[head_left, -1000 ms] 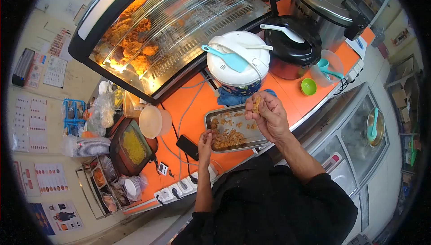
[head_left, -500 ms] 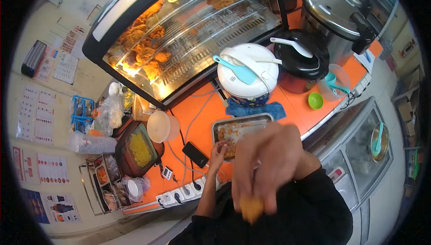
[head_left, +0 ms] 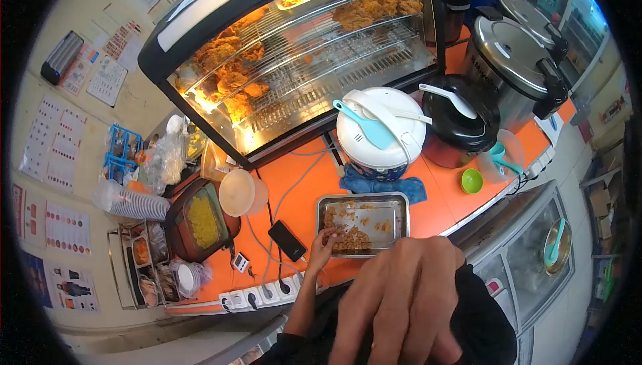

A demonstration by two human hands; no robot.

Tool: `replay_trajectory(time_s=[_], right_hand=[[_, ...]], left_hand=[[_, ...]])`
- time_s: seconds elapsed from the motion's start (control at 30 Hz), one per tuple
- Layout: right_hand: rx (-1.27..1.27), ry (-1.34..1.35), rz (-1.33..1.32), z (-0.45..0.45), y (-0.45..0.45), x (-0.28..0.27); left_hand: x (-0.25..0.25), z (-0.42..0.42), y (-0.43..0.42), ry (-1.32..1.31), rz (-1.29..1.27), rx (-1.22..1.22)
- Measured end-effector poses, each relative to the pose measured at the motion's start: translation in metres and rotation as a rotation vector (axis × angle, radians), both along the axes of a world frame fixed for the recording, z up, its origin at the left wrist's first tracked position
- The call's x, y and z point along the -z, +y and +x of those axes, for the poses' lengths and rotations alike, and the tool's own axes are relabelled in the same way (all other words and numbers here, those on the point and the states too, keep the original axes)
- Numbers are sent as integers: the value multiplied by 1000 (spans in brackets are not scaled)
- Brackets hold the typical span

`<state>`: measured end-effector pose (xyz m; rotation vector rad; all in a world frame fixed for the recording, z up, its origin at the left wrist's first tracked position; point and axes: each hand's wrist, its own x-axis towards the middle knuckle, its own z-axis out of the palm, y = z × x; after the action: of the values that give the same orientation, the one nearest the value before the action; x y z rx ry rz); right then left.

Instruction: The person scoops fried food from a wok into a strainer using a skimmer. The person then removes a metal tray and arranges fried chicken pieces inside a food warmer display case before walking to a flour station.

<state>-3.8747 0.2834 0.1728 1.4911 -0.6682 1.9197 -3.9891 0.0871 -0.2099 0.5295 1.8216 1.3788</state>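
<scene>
Close to the camera, my right hand [head_left: 401,298] is raised with its knuckles up and fingers curled downward. The golden fried piece pinched there half a second ago is now almost wholly hidden behind the fingers. My left hand [head_left: 322,248] reaches to the left side of a metal tray [head_left: 404,214], its fingertips bent together among brown fried bits [head_left: 354,239]. Whatever they pinch is too small to make out. More crumbs are scattered over the tray's bottom. A black phone [head_left: 287,240] lies left of my left hand.
Behind the tray are a blue cloth [head_left: 394,186], a white rice cooker [head_left: 381,131] and a glass warming cabinet [head_left: 301,50] with fried chicken. A black pot [head_left: 461,114] and a green cup [head_left: 471,181] stand to the right. Cables and a power strip [head_left: 261,293] run along the left front.
My right hand has come nearer the camera and lower, covering the fried piece it held. My left hand stays at the tray. The view has shifted slightly, showing more of the tray.
</scene>
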Motion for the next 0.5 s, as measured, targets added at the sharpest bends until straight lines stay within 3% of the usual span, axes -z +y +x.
replay_trajectory(time_s=[0.1, 0.17, 0.27, 0.33, 0.5], right_hand=[[8, -169, -60, 5, 10, 21], [52, -335, -97, 10, 18, 48], [172, -771, -21, 27, 31, 112], [345, -1087, 33, 34, 27, 156], [667, -1796, 201, 88, 38, 272]], left_hand=[[-1, -14, 9, 61, -20, 27], [19, -36, 16, -119, 18, 20], [-71, -54, 65, 88, 41, 139], [-79, -86, 98, 530, 73, 188], [-176, -136, 205, 927, 214, 304]])
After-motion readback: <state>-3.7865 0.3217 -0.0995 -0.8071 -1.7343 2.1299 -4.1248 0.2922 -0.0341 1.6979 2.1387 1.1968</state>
